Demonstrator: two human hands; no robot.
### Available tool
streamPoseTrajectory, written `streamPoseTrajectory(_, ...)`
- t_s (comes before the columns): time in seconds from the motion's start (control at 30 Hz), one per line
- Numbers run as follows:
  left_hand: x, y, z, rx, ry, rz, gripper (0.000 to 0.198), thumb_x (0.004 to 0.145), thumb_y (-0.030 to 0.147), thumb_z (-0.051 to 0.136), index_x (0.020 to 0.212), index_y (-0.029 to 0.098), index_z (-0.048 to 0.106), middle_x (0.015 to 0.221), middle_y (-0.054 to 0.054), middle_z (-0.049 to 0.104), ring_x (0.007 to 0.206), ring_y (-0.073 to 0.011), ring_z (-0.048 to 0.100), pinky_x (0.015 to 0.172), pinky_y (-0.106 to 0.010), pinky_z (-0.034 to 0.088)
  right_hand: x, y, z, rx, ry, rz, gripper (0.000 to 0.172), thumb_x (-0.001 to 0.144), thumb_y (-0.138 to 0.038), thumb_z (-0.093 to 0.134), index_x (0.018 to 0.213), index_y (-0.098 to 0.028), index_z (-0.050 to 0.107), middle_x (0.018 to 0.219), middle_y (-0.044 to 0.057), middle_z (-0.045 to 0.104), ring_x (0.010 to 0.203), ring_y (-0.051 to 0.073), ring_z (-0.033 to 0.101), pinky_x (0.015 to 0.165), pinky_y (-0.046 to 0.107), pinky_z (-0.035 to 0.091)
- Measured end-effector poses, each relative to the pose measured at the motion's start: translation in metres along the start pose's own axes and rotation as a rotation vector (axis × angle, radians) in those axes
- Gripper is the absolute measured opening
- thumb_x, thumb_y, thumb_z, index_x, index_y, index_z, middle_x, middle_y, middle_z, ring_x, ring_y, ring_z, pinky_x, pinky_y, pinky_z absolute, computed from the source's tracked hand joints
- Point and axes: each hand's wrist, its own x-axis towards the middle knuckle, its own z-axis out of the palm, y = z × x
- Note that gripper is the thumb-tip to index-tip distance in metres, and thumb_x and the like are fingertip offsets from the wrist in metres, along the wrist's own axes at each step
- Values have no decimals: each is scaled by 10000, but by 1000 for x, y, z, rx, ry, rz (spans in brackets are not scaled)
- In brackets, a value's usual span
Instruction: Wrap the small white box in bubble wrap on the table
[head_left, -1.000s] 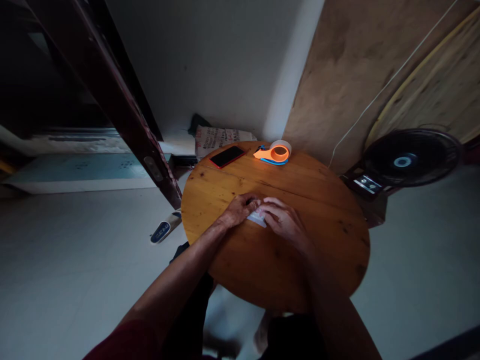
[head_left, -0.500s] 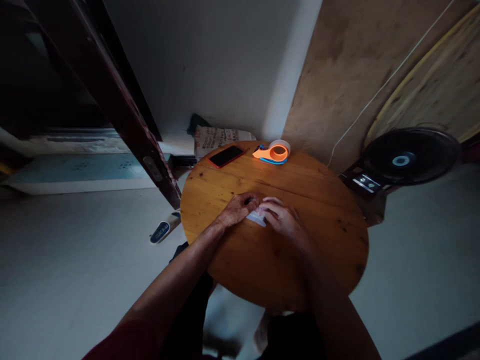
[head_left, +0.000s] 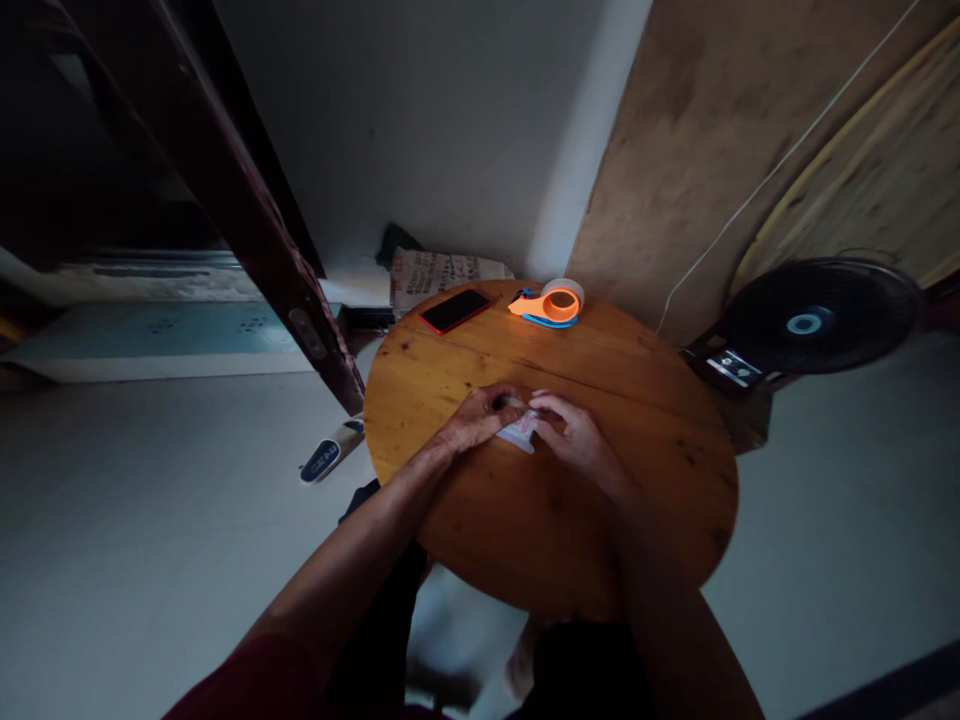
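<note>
A small whitish packet with faint reddish marks point(head_left: 519, 434) lies low over the middle of the round wooden table point(head_left: 645, 470). My left hand point(head_left: 480, 418) has its thumb and fingers closed on the packet's upper left part. From the other side, my right hand point(head_left: 571, 430) pinches its upper right edge with thumb and fingertips. The fingers hide the packet's top edge. Beyond the hands, an orange and blue tape dispenser point(head_left: 546, 306) and a dark phone with a red edge point(head_left: 455, 311) lie on the table.
A printed bag point(head_left: 442, 275) stands behind the table's far edge. On the right is a black round fan point(head_left: 825, 315) with a control panel. A slipper point(head_left: 322, 460) lies on the floor at left, near the dark door frame point(head_left: 247, 210).
My right fingers have shifted slightly, and more of the packet's reddish print shows between the hands. My left hand keeps its grip. The view has moved a little.
</note>
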Motion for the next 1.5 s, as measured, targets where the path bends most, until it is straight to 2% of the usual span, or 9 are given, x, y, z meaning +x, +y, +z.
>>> streamPoseTrajectory(0.1, 0, 0, 0, -50, -7, -22, 255, 731, 279, 591, 937, 143, 654, 832, -23, 631, 736, -132, 546, 672, -235, 415, 0, 0, -3, 35, -1, 9, 225, 838, -235, 547, 1042, -241, 641, 1126, 50, 663, 985, 179, 650, 879, 329, 517)
streamPoseTrajectory(0.3, -2, -1, -1, -115, -37, -42, 266, 741, 279, 597, 969, 150, 642, 838, -17, 632, 727, -127, 548, 666, -235, 416, -1, -8, -8, 9, -12, 0, 206, 849, -220, 530, 1017, -244, 647, 1167, 52, 644, 1084, 181, 612, 935, 335, 488)
streamPoseTrajectory(0.47, -2, -3, -1, -167, -65, -26, 286, 745, 292, 616, 991, 149, 634, 875, -17, 630, 747, -124, 549, 693, -239, 422, 0, -11, -7, -29, -48, -23, 192, 858, -192, 497, 919, -244, 672, 1131, 48, 636, 1105, 179, 591, 953, 335, 463)
streamPoseTrajectory(0.6, -2, -1, -2, -232, -59, -39, 325, 702, 250, 625, 1007, 139, 624, 891, -27, 630, 765, -132, 552, 698, -239, 420, 1, -7, -4, -4, -16, -41, 207, 835, -198, 528, 997, -235, 651, 1136, 54, 648, 1073, 186, 610, 936, 338, 477)
streamPoseTrajectory(0.8, -1, -2, -5, -346, -92, -47, 364, 660, 222, 630, 1013, 137, 610, 872, -29, 627, 752, -129, 543, 682, -231, 408, -1, -6, -3, -20, -34, 24, 305, 810, -259, 596, 1114, -250, 612, 1143, 44, 670, 1034, 196, 633, 925, 349, 492)
streamPoseTrajectory(1.0, -2, 0, -6, -351, -119, -37, 348, 671, 237, 636, 1005, 140, 621, 878, -30, 637, 762, -129, 556, 713, -242, 415, 0, -9, -4, -22, -56, 9, 259, 828, -328, 609, 1072, -244, 629, 1166, 52, 658, 1091, 214, 613, 952, 361, 480)
streamPoseTrajectory(1.33, -3, 1, -6, -509, -85, -143, 379, 613, 213, 662, 985, 144, 633, 876, -35, 667, 728, -132, 579, 690, -242, 433, -1, -11, -5, -46, -93, 2, 219, 833, -243, 568, 1037, -264, 643, 1087, 25, 690, 1006, 200, 637, 884, 342, 501)
streamPoseTrajectory(1.5, -4, 2, -6, -490, -75, -161, 372, 628, 249, 653, 982, 135, 644, 890, -59, 673, 727, -145, 581, 679, -250, 438, -1, -14, -6, -73, -95, 17, 225, 833, -258, 570, 1042, -262, 652, 1062, 28, 697, 955, 197, 642, 807, 315, 509)
